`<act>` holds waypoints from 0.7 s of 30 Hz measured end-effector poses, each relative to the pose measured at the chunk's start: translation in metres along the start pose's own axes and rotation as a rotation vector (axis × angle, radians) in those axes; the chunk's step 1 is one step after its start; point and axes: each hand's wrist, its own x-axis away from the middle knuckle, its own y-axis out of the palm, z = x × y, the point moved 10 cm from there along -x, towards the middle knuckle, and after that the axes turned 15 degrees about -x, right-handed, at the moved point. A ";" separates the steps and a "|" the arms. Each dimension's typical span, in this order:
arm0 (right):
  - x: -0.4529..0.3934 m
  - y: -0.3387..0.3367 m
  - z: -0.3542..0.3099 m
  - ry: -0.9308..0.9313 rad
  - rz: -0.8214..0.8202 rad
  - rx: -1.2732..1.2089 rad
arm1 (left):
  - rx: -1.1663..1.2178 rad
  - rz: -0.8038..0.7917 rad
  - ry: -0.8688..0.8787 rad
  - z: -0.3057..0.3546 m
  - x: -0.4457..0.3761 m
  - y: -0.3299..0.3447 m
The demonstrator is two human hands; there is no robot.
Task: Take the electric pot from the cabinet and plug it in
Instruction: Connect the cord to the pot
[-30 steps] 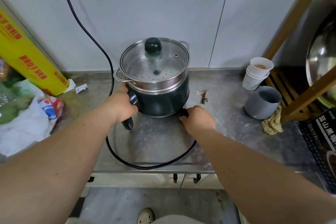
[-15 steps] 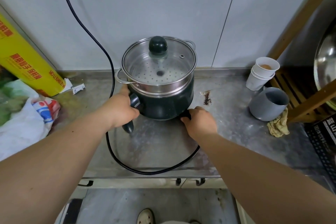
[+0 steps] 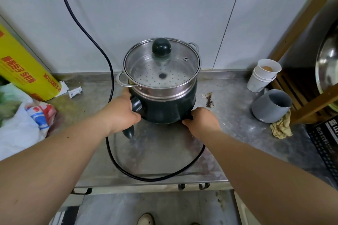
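The dark green electric pot (image 3: 164, 107) stands on the steel counter (image 3: 159, 153) against the tiled wall, with a steel steamer tray and a glass lid with a dark knob (image 3: 161, 46) on top. My left hand (image 3: 122, 113) is wrapped around the pot's dark handle on its left side. My right hand (image 3: 201, 120) grips the black plug at the pot's lower right. From there the black power cord (image 3: 146, 177) loops over the counter's front, passes left of the pot and climbs the wall out of view.
A yellow wrap box (image 3: 23, 67) and plastic bags (image 3: 20, 126) lie at the left. Stacked paper cups (image 3: 263, 75), a grey mug (image 3: 270, 106), a crumpled rag (image 3: 281, 128) and a wooden rack (image 3: 311, 23) with a metal bowl stand at the right. Cabinet handles (image 3: 192, 186) sit below the counter edge.
Both hands keep their grips on the handle and the plug. The pot has hardly moved; the view has shifted slightly, so everything sits a little further right in the picture.
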 end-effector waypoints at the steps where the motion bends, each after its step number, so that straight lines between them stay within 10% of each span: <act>1: 0.000 0.000 0.001 0.014 0.015 -0.005 | -0.005 0.002 0.003 0.000 -0.001 0.000; 16: 0.020 -0.004 0.004 0.159 -0.029 -0.073 | 0.168 -0.141 0.049 -0.004 0.004 0.004; 21: 0.027 -0.055 -0.012 0.167 0.203 -0.617 | 0.553 0.011 0.012 -0.010 0.012 -0.022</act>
